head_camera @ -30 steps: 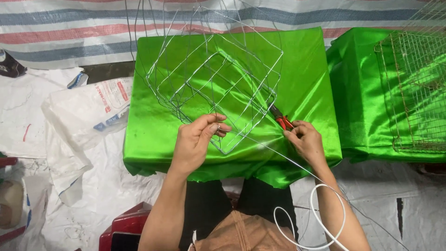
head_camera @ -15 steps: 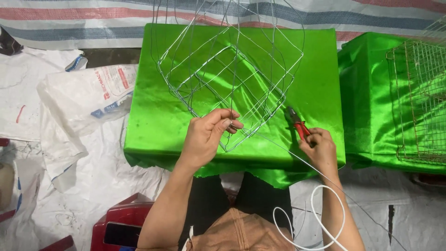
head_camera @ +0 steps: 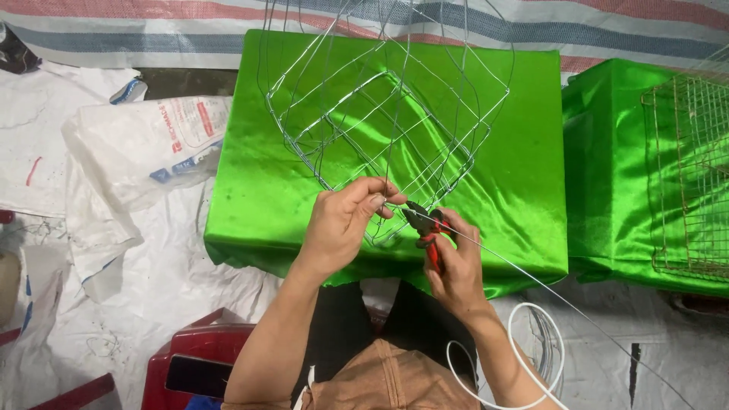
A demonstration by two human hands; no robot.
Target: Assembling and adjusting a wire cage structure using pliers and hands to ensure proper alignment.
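A bare wire frame (head_camera: pixel 380 114), box-shaped with curved ribs, stands on a table draped in shiny green cloth (head_camera: pixel 266 205). My left hand (head_camera: pixel 345 228) pinches a wire at the frame's near corner. My right hand (head_camera: pixel 456 266) grips red-handled pliers (head_camera: pixel 425 224), whose dark jaws point at the same corner, right beside my left fingertips. A long loose wire (head_camera: pixel 547 285) runs from the jaws down to the right across the floor.
A second green-draped table (head_camera: pixel 607 167) at the right carries a rusty wire mesh cage (head_camera: pixel 691 175). White sacks (head_camera: pixel 144 144) lie on the floor at left. A red plastic stool (head_camera: pixel 197 364) and a white tube loop (head_camera: pixel 524 357) sit near my legs.
My right hand has brought the pliers left, from the table's edge up to the frame corner that my left hand holds. The view has shifted closer to the frame.
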